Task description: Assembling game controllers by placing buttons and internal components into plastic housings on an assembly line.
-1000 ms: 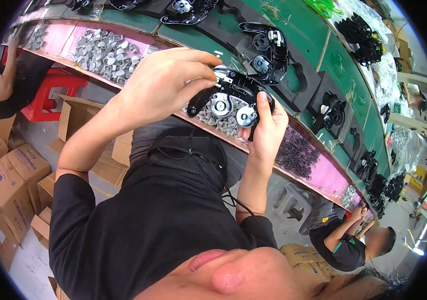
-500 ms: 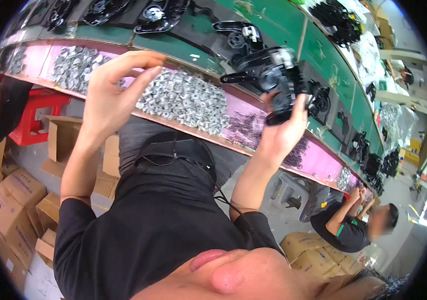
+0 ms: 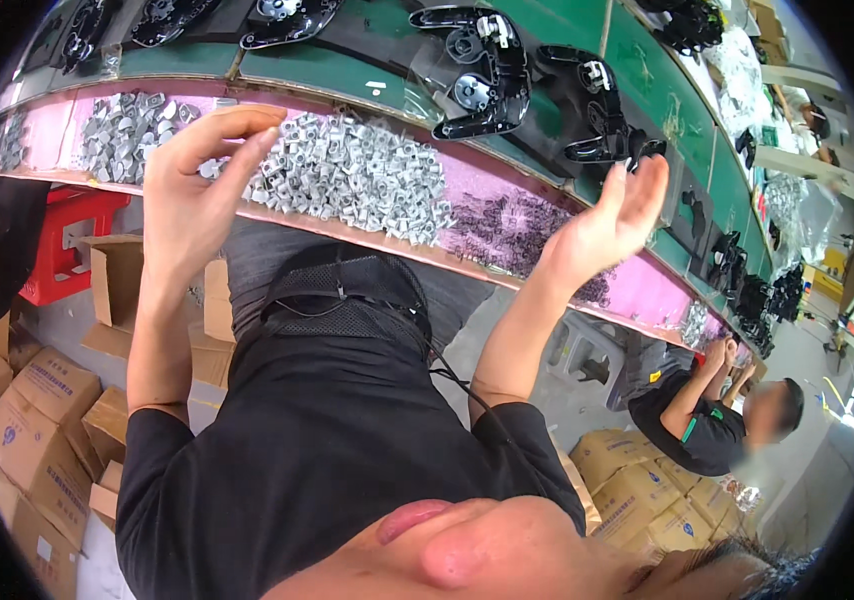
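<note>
My left hand (image 3: 192,185) hovers over the pink trough, thumb and fingertips drawn together in a pinch; whatever may be between them is too small to tell. Under and beside it lies a heap of small grey-white parts (image 3: 357,185). My right hand (image 3: 612,215) is raised at the far edge of the trough, fingers apart and holding nothing. Just beyond its fingertips lies a glossy black plastic housing (image 3: 602,110) with curved arms. A second black housing (image 3: 482,75), with round discs and a white piece inside, rests farther left on the dark mat.
The pink trough (image 3: 637,285) also holds grey caps (image 3: 132,140) and small dark parts (image 3: 512,235). More housings (image 3: 287,20) line the green surface (image 3: 367,85). A red crate (image 3: 72,245), cardboard boxes (image 3: 42,420) and a grey stool (image 3: 582,350) stand below. A co-worker (image 3: 702,425) sits at right.
My right hand has let go of the black housing, which now lies on the line; the hand's fingers have spread. The housings have shifted leftward in view. My left hand keeps its pinch.
</note>
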A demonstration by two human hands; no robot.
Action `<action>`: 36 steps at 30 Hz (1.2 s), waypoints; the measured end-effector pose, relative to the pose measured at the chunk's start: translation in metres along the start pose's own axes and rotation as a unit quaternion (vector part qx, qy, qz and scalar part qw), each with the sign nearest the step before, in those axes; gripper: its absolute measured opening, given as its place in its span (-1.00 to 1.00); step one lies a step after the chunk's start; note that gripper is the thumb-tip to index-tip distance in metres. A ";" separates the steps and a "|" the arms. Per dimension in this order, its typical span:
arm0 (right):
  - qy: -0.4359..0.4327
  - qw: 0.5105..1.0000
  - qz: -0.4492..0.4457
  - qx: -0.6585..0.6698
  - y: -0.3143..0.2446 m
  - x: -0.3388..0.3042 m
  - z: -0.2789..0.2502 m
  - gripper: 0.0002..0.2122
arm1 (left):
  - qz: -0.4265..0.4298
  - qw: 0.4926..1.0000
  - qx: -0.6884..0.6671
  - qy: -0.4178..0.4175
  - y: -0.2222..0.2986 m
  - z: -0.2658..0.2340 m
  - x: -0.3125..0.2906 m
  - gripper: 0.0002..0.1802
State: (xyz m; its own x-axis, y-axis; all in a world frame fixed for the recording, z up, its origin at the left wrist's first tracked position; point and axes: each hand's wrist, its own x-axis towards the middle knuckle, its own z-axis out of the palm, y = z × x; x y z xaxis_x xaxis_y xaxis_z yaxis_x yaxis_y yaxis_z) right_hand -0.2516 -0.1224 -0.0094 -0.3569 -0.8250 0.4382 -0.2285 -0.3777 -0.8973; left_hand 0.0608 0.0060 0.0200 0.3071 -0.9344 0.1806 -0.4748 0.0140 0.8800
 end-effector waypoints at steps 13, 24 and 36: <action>-0.422 0.828 -0.121 -0.348 0.021 -0.069 -0.035 -0.83 | -0.002 0.999 0.031 -0.043 -0.007 0.018 0.000 -0.83; -0.368 0.892 -0.041 -0.260 0.038 -0.060 -0.052 -0.87 | -0.012 0.995 0.010 -0.095 -0.004 0.041 -0.009 -0.84; -0.361 0.915 0.008 -0.180 0.025 -0.063 -0.049 -0.85 | 0.196 0.958 0.024 -0.210 -0.006 0.161 -0.014 -0.65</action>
State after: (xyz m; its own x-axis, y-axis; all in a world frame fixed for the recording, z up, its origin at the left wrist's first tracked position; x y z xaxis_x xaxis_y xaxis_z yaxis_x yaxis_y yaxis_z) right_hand -0.2793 -0.0598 -0.0570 0.2999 -0.9407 0.1587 -0.5587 -0.3081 -0.7700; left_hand -0.0738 -0.0381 -0.0589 -0.2564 -0.9218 0.2908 -0.5268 0.3855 0.7575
